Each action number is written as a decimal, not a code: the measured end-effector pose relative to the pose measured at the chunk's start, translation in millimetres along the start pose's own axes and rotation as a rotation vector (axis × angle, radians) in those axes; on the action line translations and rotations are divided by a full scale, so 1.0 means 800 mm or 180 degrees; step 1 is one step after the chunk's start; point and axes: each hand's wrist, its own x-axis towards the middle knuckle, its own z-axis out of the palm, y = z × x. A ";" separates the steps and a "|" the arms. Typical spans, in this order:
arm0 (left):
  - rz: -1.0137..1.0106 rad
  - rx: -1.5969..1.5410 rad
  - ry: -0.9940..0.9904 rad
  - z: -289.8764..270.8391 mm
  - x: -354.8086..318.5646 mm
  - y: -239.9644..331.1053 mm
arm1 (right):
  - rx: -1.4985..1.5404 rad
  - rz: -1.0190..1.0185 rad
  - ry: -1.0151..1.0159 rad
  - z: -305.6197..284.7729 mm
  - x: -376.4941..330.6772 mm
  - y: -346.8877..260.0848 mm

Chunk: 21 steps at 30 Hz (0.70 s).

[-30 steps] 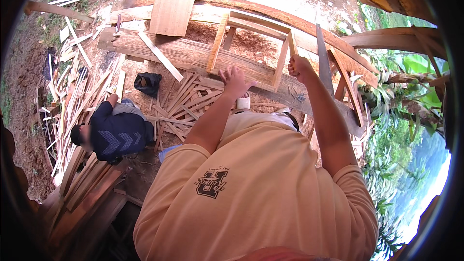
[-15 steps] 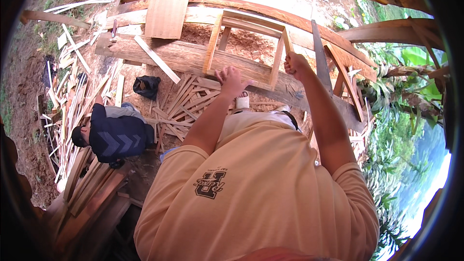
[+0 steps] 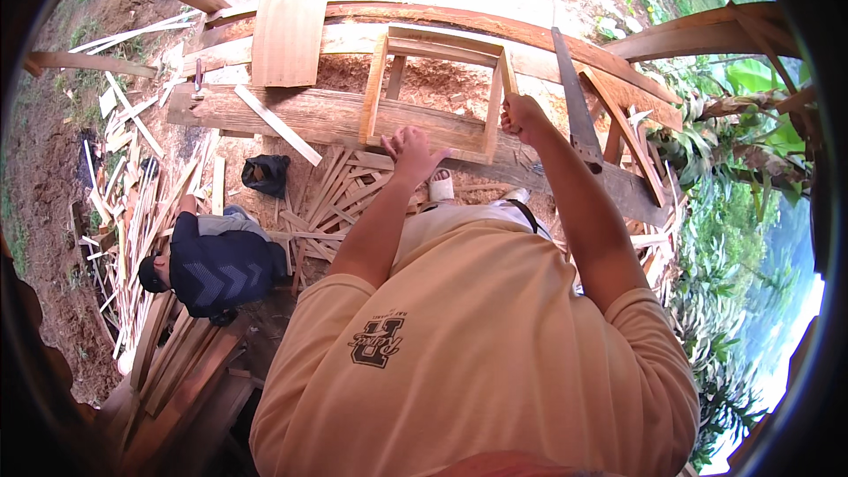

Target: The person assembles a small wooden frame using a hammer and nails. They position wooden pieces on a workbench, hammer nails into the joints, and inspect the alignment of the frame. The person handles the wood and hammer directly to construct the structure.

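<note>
A rectangular wooden frame (image 3: 378,79) of pale boards stands on a thick weathered plank (image 3: 309,110) in front of me. My left hand (image 3: 413,155) is at the near side of this frame, fingers spread and gripping nothing. Beside the frame's right board, my right hand (image 3: 527,118) is closed in a fist; what it holds, if anything, is hidden behind the fingers. A long handsaw (image 3: 576,97) lies to the right of that fist, its blade pointing away from me.
A wide flat board (image 3: 289,40) and a loose pale strip (image 3: 278,124) lie left of the frame. A black bag (image 3: 266,175) sits on the ground among scattered offcuts (image 3: 340,199). Another person (image 3: 225,265) in dark clothing crouches at left near stacked timber (image 3: 190,362).
My view has turned slightly, so the frame, plank and saw sit a little further left in it. Both hands keep nearly the same places beside the frame.
</note>
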 end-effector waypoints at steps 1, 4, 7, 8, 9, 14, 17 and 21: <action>-0.0010 0.0010 0.0000 0.000 0.000 -0.001 | -0.0058 -0.0019 0.0043 0.004 -0.001 0.003; -0.0042 0.0033 -0.0024 -0.005 -0.003 0.004 | -0.0230 -0.0054 0.0156 0.009 0.001 0.013; 0.0016 0.0035 0.0033 -0.004 -0.003 0.002 | -0.0321 -0.0111 0.0227 0.011 0.003 0.019; 0.0026 0.0029 0.0049 -0.003 -0.003 0.001 | -0.0320 -0.0101 0.0217 0.012 0.002 0.019; 0.0035 0.0023 0.0066 -0.002 -0.003 0.000 | -0.0319 -0.0092 0.0206 0.013 0.000 0.019; 0.0014 0.0057 0.0030 -0.001 -0.002 0.000 | -0.0253 -0.0043 0.0090 0.013 -0.007 0.011; 0.0005 0.0052 0.0041 0.000 -0.001 -0.001 | -0.0186 0.0012 0.0050 0.021 -0.018 0.004; -0.0001 -0.0020 -0.0008 -0.003 -0.002 0.000 | -0.0211 -0.0047 0.0079 0.022 -0.022 0.003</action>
